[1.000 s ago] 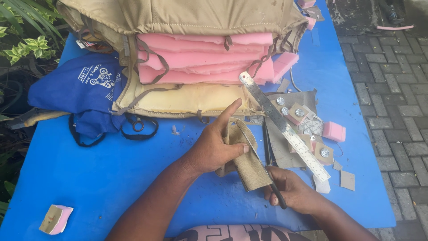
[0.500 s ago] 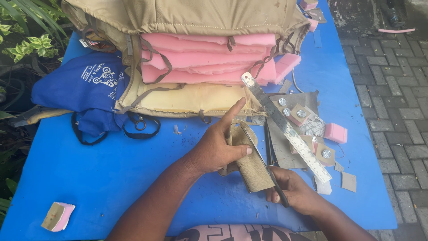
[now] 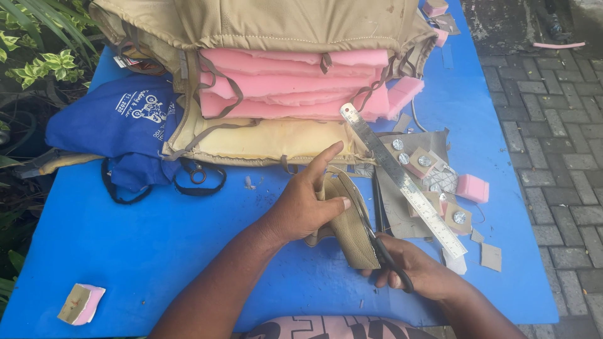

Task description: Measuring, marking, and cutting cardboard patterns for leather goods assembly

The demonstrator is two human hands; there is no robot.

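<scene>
- Nearest the camera, the right hand (image 3: 418,273) has its fingers threaded through the black handles of the scissors (image 3: 384,251), closed around them; the blades run up along the edge of the tan piece.
- The tan leather-like piece (image 3: 352,226) lies near the front middle of the blue table (image 3: 125,251), partly folded over itself, with a curved strip lifting along its top edge.
- The left hand (image 3: 308,204) pins this piece down: thumb and lower fingers pinch its upper fold, while the index finger sticks out straight, pointing toward the stack behind.
- The piece looks soft, thin and light, so it will likely flop and shift under the blades; a hold close to the cut line, on the folded part, seems the firmest place to grip.
- Just right of the hands, a steel ruler (image 3: 402,179) lies slantwise over grey card scraps (image 3: 402,213) with round metal studs, and a small pink foam block (image 3: 472,187) sits beside them.
- At the near left corner lies a foam offcut (image 3: 81,302).
- Farther back, a blue cloth bag (image 3: 119,122) lies left of a stack of pink foam sheets (image 3: 295,85) wrapped in tan fabric.
</scene>
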